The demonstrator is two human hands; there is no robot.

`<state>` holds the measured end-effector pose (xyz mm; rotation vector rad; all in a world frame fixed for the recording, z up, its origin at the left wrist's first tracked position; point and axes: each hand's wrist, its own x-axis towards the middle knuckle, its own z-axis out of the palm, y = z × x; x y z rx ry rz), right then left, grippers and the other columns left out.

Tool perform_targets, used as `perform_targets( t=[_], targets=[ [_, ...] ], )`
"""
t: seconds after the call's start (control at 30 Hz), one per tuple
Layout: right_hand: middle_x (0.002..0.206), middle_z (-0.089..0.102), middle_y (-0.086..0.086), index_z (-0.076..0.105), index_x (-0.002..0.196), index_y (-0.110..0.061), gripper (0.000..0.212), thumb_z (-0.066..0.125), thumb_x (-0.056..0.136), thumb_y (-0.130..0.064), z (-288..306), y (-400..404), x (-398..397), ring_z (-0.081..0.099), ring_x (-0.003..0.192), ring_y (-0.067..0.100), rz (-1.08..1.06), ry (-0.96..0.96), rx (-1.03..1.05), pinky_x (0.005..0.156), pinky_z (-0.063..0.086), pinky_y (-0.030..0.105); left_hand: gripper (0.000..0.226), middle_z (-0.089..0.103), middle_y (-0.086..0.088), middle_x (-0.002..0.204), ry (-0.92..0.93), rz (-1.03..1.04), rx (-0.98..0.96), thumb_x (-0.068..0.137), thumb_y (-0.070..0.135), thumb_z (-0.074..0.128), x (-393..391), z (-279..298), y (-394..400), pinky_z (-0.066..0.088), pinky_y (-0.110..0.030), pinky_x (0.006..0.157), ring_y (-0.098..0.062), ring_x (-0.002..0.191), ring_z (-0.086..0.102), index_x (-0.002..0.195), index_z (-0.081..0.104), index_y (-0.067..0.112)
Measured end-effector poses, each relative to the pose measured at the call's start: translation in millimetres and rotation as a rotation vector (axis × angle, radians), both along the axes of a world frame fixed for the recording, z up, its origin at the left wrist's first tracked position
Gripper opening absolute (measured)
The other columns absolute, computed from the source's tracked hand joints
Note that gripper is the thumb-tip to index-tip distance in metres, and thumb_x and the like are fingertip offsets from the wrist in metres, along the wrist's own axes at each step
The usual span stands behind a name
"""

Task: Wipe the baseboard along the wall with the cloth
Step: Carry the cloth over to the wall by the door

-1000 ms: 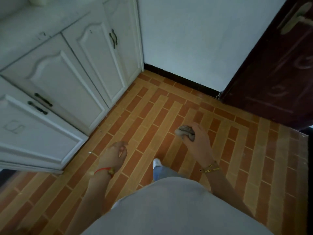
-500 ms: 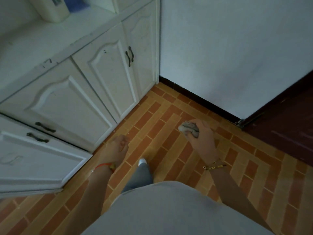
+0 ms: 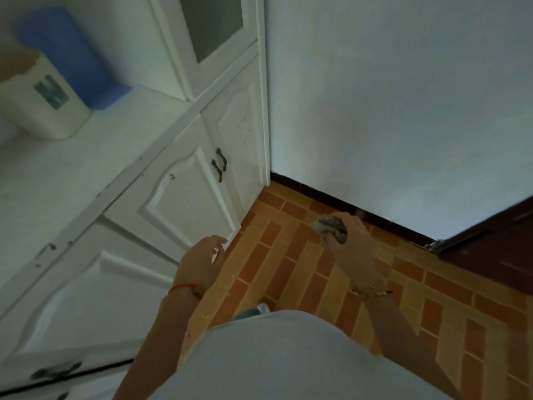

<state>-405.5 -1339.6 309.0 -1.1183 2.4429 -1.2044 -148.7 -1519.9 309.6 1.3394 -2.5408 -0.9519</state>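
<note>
A dark baseboard (image 3: 314, 194) runs along the foot of the white wall (image 3: 389, 111), from the cabinet corner to the door on the right. My right hand (image 3: 350, 241) grips a crumpled grey cloth (image 3: 331, 228), held above the floor tiles a short way in front of the baseboard. The cloth is apart from the baseboard. My left hand (image 3: 202, 258) hangs with loosely curled fingers and holds nothing, near the cabinet's lower corner.
White cabinets (image 3: 184, 197) with dark handles line the left side. On their counter stand a white container (image 3: 43, 102) and something blue (image 3: 72, 53). A dark red door (image 3: 496, 246) stands at the right. The floor (image 3: 288, 269) is orange brick-pattern tile.
I have stepped closer to the wall and the view has tilted up. My right hand with the cloth has moved forward toward the baseboard. My left hand stays empty.
</note>
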Motion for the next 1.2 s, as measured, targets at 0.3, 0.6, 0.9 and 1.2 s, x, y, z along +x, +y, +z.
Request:
perform_targets(
  t=[0.3,0.6,0.9,1.2],
  targets=[
    [0.101,0.053,0.001,0.061,0.107,-0.015,0.026,0.070,0.083,-0.009,-9.6,-89.6,-49.6,0.049,0.086,0.011,-0.141,-0.023,0.039,0.073,0.036,0.003,0.024,0.067,-0.005,0.114,-0.026,-0.189,0.009,0.100,0.015,0.053,-84.8,-1.4,-125.7,0.051,-0.036,0.090,-0.021,0.099,0.063,0.121,0.065,0.014],
    [0.103,0.055,-0.001,0.060,0.106,-0.020,0.029,0.070,0.081,-0.009,-28.6,-173.3,-133.9,0.055,0.093,0.019,-0.190,-0.060,0.048,0.079,0.046,0.025,0.025,0.065,-0.002,0.120,-0.031,-0.257,0.061,0.102,0.021,0.049,-188.5,-14.1,-210.7,0.049,-0.029,0.090,-0.016,0.104,0.062,0.124,0.062,0.018],
    [0.103,0.057,0.003,0.060,0.106,-0.017,0.028,0.072,0.082,-0.010,-36.6,-254.5,-235.9,0.054,0.095,0.018,-0.192,-0.038,0.063,0.083,0.049,0.029,0.027,0.064,-0.002,0.120,-0.020,-0.260,0.053,0.102,0.018,0.049,-290.6,-17.5,-290.6,0.044,-0.025,0.088,-0.016,0.103,0.060,0.125,0.062,0.016],
    [0.106,0.054,0.002,0.058,0.110,-0.018,0.030,0.068,0.083,-0.009,-97.1,-301.5,-286.1,0.051,0.095,0.020,-0.335,-0.109,0.143,0.083,0.050,0.036,0.030,0.064,-0.006,0.119,-0.057,-0.375,0.053,0.101,0.013,0.049,-361.0,-67.6,-344.0,0.050,-0.042,0.097,-0.023,0.108,0.061,0.128,0.060,0.014]
  ],
)
